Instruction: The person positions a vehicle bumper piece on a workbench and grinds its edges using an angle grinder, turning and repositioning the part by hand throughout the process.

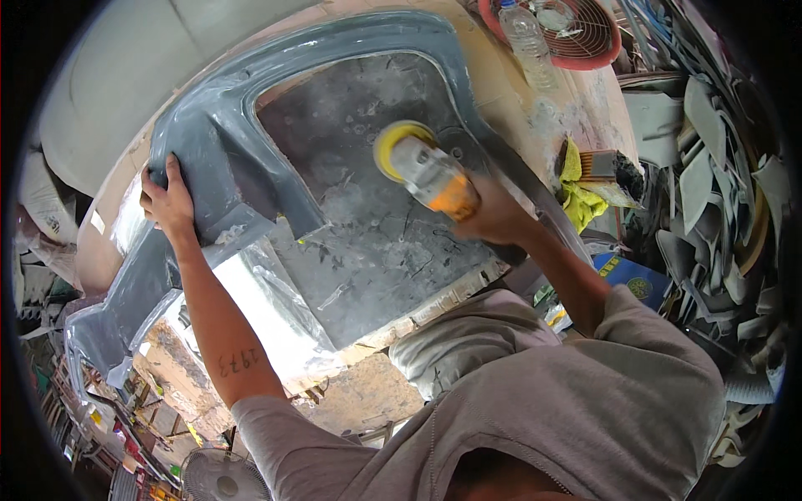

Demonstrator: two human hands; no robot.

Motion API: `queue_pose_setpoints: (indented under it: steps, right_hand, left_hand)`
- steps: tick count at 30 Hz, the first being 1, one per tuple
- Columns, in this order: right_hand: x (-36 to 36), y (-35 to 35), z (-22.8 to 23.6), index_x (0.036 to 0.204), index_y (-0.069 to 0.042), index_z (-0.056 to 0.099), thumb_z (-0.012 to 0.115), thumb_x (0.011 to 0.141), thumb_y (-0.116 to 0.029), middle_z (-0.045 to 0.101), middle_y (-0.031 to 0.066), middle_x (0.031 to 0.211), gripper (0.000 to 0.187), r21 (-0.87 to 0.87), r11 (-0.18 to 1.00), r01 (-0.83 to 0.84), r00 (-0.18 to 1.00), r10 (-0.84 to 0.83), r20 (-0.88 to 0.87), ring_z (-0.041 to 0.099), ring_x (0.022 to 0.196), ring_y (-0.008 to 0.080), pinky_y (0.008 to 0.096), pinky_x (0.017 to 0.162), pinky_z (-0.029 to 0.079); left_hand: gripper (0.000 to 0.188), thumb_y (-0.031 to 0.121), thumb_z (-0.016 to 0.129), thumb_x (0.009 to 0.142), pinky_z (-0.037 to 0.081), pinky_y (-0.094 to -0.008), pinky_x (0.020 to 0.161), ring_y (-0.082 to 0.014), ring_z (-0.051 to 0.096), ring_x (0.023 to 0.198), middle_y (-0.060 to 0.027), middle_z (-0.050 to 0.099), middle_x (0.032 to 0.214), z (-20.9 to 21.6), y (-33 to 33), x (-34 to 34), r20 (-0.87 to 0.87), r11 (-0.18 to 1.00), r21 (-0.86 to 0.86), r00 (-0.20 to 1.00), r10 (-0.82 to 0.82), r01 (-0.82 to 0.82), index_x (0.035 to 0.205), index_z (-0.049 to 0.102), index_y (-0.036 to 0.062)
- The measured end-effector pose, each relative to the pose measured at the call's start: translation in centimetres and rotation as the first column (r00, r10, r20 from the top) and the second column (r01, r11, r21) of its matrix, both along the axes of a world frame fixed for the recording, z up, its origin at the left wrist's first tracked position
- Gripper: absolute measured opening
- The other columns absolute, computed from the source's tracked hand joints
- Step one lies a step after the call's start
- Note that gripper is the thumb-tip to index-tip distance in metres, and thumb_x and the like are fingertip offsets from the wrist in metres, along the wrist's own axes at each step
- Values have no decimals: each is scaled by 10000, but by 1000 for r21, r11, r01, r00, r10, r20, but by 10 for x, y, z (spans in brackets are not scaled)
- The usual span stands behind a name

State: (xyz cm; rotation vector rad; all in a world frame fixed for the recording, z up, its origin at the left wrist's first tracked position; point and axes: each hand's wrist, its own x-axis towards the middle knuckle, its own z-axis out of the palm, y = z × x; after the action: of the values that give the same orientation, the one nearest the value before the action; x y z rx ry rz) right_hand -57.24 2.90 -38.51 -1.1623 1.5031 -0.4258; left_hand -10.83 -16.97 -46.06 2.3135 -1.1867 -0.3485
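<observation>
My left hand [170,201] grips the left edge of a large curved grey panel [221,79], thumb on top and fingers over the edge. The panel looks like a moulded vehicle part with a wide opening, and pale smears mark its surface. In my right hand [493,213] is a disc sander [426,171] with an orange and silver body and a round yellow pad. It is over the panel's opening, near its right side, with the pad tilted; I cannot tell whether the pad touches anything. My fingers partly hide the sander's rear end.
Under the panel lies a dusty dark board [368,242]; clear plastic sheeting [271,292] covers its left part. A plastic bottle [528,46], a red-rimmed fan [576,29], a yellow cloth [576,192] and a brush [597,165] are at right. Stacked grey parts [706,192] stand beyond.
</observation>
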Motion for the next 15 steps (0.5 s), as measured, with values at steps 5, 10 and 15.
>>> queue_pose_setpoints:
  steps: [5, 10, 15]
  right_hand:
    - [-5, 25, 23, 1243, -23, 590, 781, 649, -19, 658, 27, 1078, 625, 96, 991, 95, 995, -93, -17, 601, 995, 123, 325, 914, 492]
    - [11, -21, -1, 1213, -20, 587, 771, 649, -54, 689, 86, 1030, 594, -249, 967, 63, 998, -66, -2, 667, 949, 200, 358, 860, 518]
    - [27, -76, 9, 1149, -19, 558, 807, 629, -186, 685, 242, 955, 600, -385, 920, -70, 868, -134, -478, 648, 957, 452, 460, 800, 527]
  left_hand:
    - [862, 726, 580, 854, 190, -628, 1164, -448, 259, 1443, -209, 297, 1572, -5, 0, 7, 16, 1000, -22, 1000, -16, 17, 1530, 389, 228]
    - [859, 724, 581, 854, 206, -613, 1164, -448, 260, 1442, -212, 297, 1572, -10, -1, 9, 19, 998, -40, 999, -39, 40, 1528, 391, 228]
    - [853, 724, 584, 851, 211, -611, 1163, -449, 258, 1442, -212, 300, 1570, -13, -1, 11, 14, 998, -44, 999, -38, 39, 1526, 394, 238]
